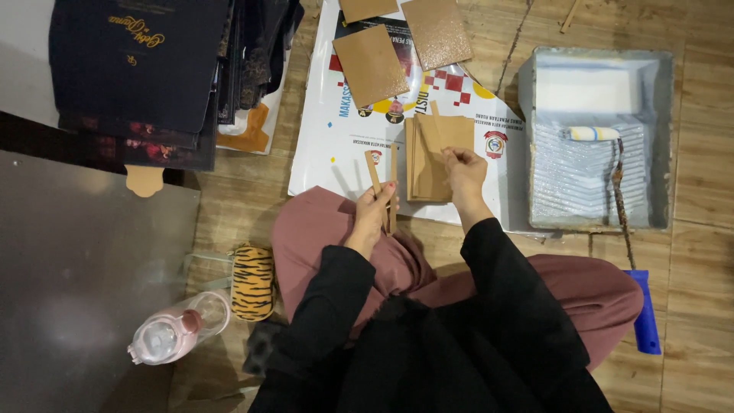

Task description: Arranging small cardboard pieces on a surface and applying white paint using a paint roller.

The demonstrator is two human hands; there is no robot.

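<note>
Person sits cross-legged on a wooden floor (711,153), working over a white printed sheet (321,138) spread in front of the knees. Left hand (372,210) is closed around a couple of narrow brown card strips (374,170), held upright near the left knee, thumb and fingers pinching the lower ends. Right hand (464,170) pinches the near edge of a small stack of brown card pieces (430,153) lying on the sheet, fingers curled on it, nothing released. Strips and stack sit just beside each other, not touching as far as I can tell. Three larger brown card panels (371,65) lie flat further up the sheet, apart from the stack. To the right, a grey paint tray (535,138) with a small roller (592,134) resting in it; roller untouched. Blue tool handle (644,313) by the right leg. Dark printed folders (145,69) stacked top left, a pink bottle (172,336) and a tiger-striped pouch (252,281) by the left knee. My read: this is the sorting/picking step, separating strips from the stack, with gluing not started. Next move probably needs the right hand to peel one piece cleanly off the stack without dragging the rest, while the left keeps its strips aligned. Thin card, so a light pinch is enough.
</note>
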